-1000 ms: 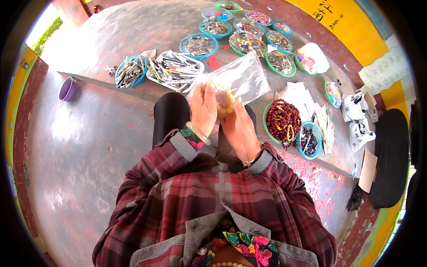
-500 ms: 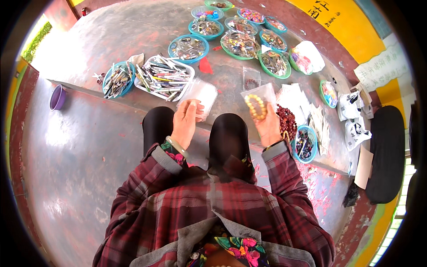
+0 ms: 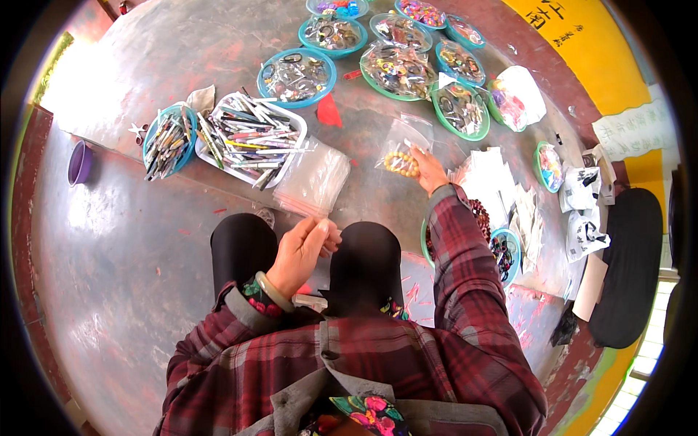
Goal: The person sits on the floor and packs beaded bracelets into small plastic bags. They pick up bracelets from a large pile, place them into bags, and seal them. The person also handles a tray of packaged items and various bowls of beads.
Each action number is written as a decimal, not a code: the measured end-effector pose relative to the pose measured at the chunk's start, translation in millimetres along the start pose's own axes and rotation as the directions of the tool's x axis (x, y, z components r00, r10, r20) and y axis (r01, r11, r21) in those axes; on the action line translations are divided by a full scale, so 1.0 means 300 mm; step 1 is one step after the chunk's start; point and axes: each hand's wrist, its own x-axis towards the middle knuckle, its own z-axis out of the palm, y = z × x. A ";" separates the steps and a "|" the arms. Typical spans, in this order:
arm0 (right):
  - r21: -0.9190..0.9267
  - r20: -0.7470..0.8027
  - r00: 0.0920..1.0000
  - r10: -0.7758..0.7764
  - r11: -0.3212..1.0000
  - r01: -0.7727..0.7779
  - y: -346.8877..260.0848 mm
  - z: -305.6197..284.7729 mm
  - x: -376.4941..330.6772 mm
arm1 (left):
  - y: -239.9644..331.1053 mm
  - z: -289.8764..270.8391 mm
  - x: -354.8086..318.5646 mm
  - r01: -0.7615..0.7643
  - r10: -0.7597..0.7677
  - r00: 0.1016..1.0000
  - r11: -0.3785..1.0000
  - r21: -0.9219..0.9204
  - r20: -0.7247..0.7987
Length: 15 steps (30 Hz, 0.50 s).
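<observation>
My right hand (image 3: 429, 173) reaches forward, its fingers closed on a clear bag holding a yellow bead bracelet (image 3: 401, 164). This bag is at another clear plastic bag (image 3: 413, 131) on the grey surface, overlapping it. My left hand (image 3: 302, 251) is above my knees with its fingers curled and pressed together; what they hold, if anything, cannot be made out. Just beyond its fingertips lies a stack of clear plastic bags (image 3: 314, 174). Dark red bead strings (image 3: 478, 216) are partly hidden behind my right sleeve.
A white tray of pens (image 3: 251, 138) and a blue basket of pens (image 3: 169, 142) stand left. Several baskets of bagged trinkets (image 3: 297, 75) fill the back. White papers (image 3: 486, 178), a blue basket of dark items (image 3: 507, 254) and white plastic bags (image 3: 584, 234) lie right.
My right hand has moved forward with the bagged bracelet, down to the bag lying on the surface. My left hand has drawn back toward my body, away from the stack of bags.
</observation>
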 end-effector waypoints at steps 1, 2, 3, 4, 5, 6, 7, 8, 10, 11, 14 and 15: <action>-0.035 0.018 1.000 -0.009 0.999 0.010 -0.001 0.019 0.042 | 0.011 0.002 0.004 0.042 -0.042 0.999 0.999 0.009 -0.010; -0.078 0.040 0.999 0.021 0.997 -0.018 -0.003 0.035 0.079 | 0.017 0.003 0.007 0.051 -0.051 0.999 0.999 0.003 -0.013; -0.123 0.062 0.997 0.051 0.991 -0.043 -0.018 0.058 0.106 | 0.020 0.002 0.009 0.058 -0.058 0.998 0.998 -0.003 -0.016; -0.168 0.083 0.993 0.082 0.983 -0.068 -0.029 0.073 0.135 | 0.020 0.000 0.011 0.066 -0.066 0.998 0.998 -0.009 -0.019; -0.167 0.137 0.985 0.105 0.983 -0.082 -0.010 0.060 0.192 | 0.015 -0.002 0.012 0.051 -0.051 0.999 0.999 -0.016 -0.007; -0.187 0.115 0.990 0.082 0.981 -0.060 0.010 0.047 0.237 | 0.015 -0.003 0.013 0.064 -0.064 0.998 0.998 -0.020 0.002; -0.208 0.092 0.994 0.059 0.977 -0.039 0.032 0.030 0.282 | 0.014 -0.002 0.017 0.076 -0.076 0.997 0.997 -0.026 0.012; -0.230 0.069 0.997 0.035 0.973 -0.018 0.053 0.012 0.323 | 0.014 -0.002 0.018 0.089 -0.088 0.996 0.996 -0.031 0.022; -0.635 0.349 0.886 -0.305 0.619 0.463 0.090 -0.071 0.400 | 0.017 -0.003 0.026 0.117 -0.115 0.992 0.992 -0.045 0.047; -0.734 0.317 0.904 -0.285 0.530 0.425 0.099 -0.103 0.431 | 0.014 -0.003 0.029 0.123 -0.120 0.991 0.991 -0.060 0.056; -0.798 -0.229 0.972 0.052 0.561 -0.218 0.023 -0.054 0.444 | 0.007 -0.001 0.026 0.128 -0.126 0.991 0.991 -0.044 0.046; -0.854 -0.229 0.971 -0.068 0.492 -0.167 0.033 -0.141 0.455 | 0.016 -0.004 0.034 0.124 -0.122 0.990 0.992 -0.025 0.073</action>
